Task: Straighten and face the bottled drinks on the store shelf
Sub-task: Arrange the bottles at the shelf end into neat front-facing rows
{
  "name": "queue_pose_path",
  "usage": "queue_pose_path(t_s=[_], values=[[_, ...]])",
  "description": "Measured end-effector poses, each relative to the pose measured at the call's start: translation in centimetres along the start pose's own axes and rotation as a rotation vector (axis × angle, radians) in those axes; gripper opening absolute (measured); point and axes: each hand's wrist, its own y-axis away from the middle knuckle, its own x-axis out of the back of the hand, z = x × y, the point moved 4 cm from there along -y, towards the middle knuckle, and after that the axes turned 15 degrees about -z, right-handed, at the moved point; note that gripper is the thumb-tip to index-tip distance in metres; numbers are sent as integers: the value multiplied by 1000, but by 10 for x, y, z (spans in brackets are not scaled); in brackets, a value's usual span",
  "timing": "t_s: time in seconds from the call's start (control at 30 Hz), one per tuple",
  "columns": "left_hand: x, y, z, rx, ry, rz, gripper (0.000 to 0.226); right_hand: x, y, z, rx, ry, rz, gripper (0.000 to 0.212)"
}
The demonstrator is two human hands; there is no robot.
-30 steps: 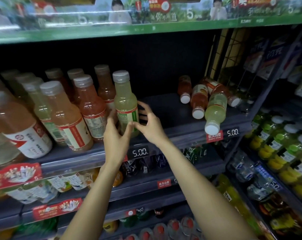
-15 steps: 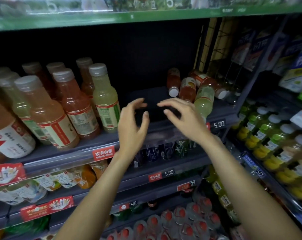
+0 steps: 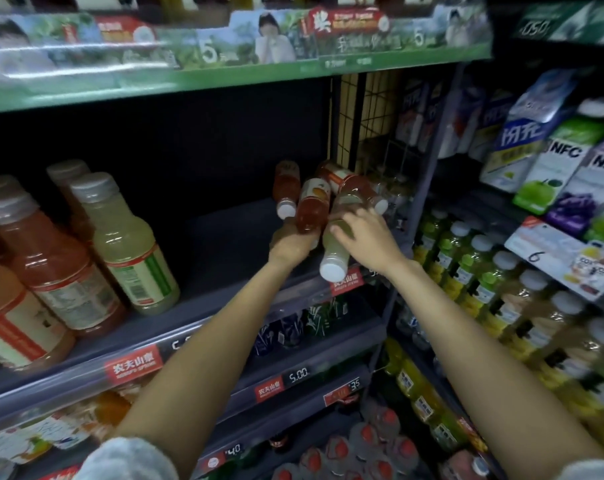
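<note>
Your left hand (image 3: pixel 291 241) curls its fingers around the neck end of a toppled red-orange bottle (image 3: pixel 311 206), and your right hand (image 3: pixel 364 233) lies over the pale yellow-green bottle (image 3: pixel 335 244) beside it, fingers bent onto its body; both grips look meant to stand these fallen drinks up. They lie caps-forward at about 1 o'clock on the dark shelf (image 3: pixel 224 237), with two more tipped red bottles (image 3: pixel 286 187) just behind. At 9 o'clock, upright red and pale juice bottles (image 3: pixel 127 244) already stand in rows on that shelf.
</note>
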Motion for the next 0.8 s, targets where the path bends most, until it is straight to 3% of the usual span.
queue_pose_path(t_s=[0.1, 0.17, 0.37, 0.5, 0.6, 0.8], values=[[14, 14, -6, -18, -175, 153, 47, -1, 2, -2, 7, 3, 15, 36], [29, 31, -7, -125, -165, 274, 47, 0, 1, -5, 13, 15, 16, 41], [66, 65, 10, -466, 218, 505, 40, 1, -21, -35, 164, -22, 74, 70], [86, 77, 24, -573, 273, 508, 36, 2, -41, -55, 153, -117, 71, 82], [92, 88, 23, -603, 260, 490, 38, -10, -42, -71, 221, -345, 42, 72], [104, 112, -1, -605, -46, 457, 75, -32, -33, -115, 270, -506, 61, 64]])
